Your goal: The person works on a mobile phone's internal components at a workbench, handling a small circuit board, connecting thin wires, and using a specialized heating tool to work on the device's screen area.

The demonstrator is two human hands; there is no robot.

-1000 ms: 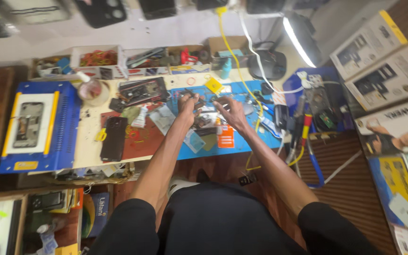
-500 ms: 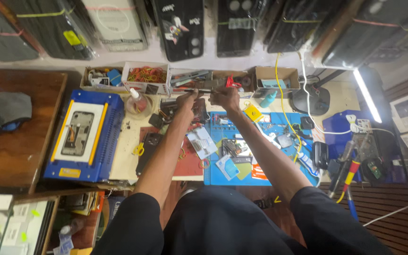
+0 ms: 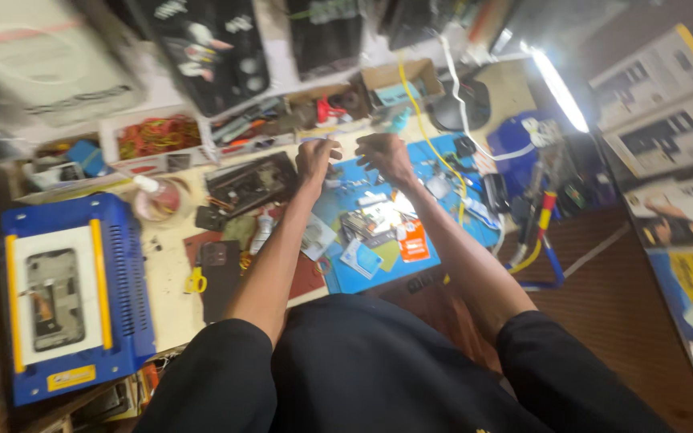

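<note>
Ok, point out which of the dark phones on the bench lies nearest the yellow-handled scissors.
The dark phone lying flat on the red mat, right beside the yellow-handled scissors. The other, opened one sits farther up the bench, near the left hand.

**Bench count**

Two hands, the left hand (image 3: 315,156) and the right hand (image 3: 384,155), are over one blue mat (image 3: 431,240). One blue heating machine (image 3: 74,297) sits at left, one lamp bar (image 3: 559,88) far right, one yellow cable (image 3: 427,136).

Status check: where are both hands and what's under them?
Left hand and right hand raised close together over the blue mat; blur hides any grip. Small parts litter the mat below. Yellow cable runs just beside the right hand.
</note>
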